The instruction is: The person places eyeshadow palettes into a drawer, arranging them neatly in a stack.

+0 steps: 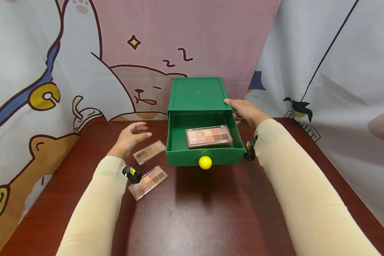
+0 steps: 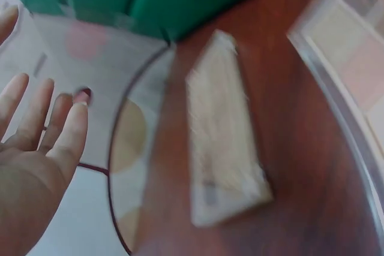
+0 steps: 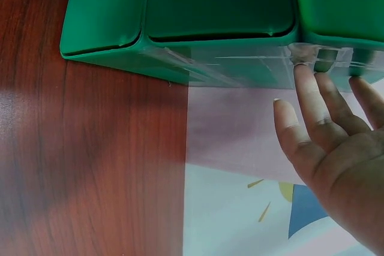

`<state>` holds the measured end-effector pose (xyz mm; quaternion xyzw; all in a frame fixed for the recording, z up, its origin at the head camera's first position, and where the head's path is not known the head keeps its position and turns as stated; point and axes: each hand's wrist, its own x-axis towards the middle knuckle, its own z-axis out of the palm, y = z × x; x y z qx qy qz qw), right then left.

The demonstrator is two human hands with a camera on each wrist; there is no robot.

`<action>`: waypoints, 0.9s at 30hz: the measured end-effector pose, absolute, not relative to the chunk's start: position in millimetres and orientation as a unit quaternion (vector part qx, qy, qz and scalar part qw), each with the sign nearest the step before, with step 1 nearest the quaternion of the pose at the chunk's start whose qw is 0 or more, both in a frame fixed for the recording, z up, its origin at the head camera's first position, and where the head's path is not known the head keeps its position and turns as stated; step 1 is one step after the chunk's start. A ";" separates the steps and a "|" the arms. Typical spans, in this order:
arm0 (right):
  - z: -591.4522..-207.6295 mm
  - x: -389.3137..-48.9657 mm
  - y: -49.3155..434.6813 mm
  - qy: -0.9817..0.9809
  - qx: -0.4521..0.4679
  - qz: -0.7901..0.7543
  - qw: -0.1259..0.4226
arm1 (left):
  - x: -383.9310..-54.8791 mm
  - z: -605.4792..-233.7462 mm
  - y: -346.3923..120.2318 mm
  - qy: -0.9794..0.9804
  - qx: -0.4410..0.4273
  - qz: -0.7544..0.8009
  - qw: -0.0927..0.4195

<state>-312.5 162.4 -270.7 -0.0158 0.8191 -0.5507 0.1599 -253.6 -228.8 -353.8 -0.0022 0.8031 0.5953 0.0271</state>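
Note:
A green drawer box stands toward the back of the table with its top drawer pulled out, a yellow ball knob on its front. Inside that drawer lies an eyeshadow palette, tilted against the front. My right hand rests against the box's right side, thumb at the top edge; in the right wrist view its straight fingertips touch the taped green side. Left of the box, my left hand hovers with loosely bent fingers, holding nothing. Two more palettes, one farther and one nearer, lie below it.
The dark red wooden table reaches back to a cartoon-printed curtain that hangs behind and along both sides. The open drawer juts out over the tabletop between my arms.

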 end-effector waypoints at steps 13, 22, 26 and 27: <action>-268.3 -309.1 163.2 0.819 -0.005 -0.553 0.155 | -258.1 -390.9 -249.0 0.835 -0.038 0.545 0.067; -269.9 -308.8 162.3 0.821 -0.002 -0.549 0.158 | -258.3 -411.8 -260.4 0.871 -0.050 0.470 0.132; -269.3 -308.7 161.2 0.820 -0.001 -0.549 0.161 | -257.7 -414.7 -260.5 0.884 -0.039 0.442 0.145; -269.4 -308.6 161.3 0.819 0.000 -0.550 0.162 | -257.9 -415.1 -259.8 0.887 -0.037 0.436 0.147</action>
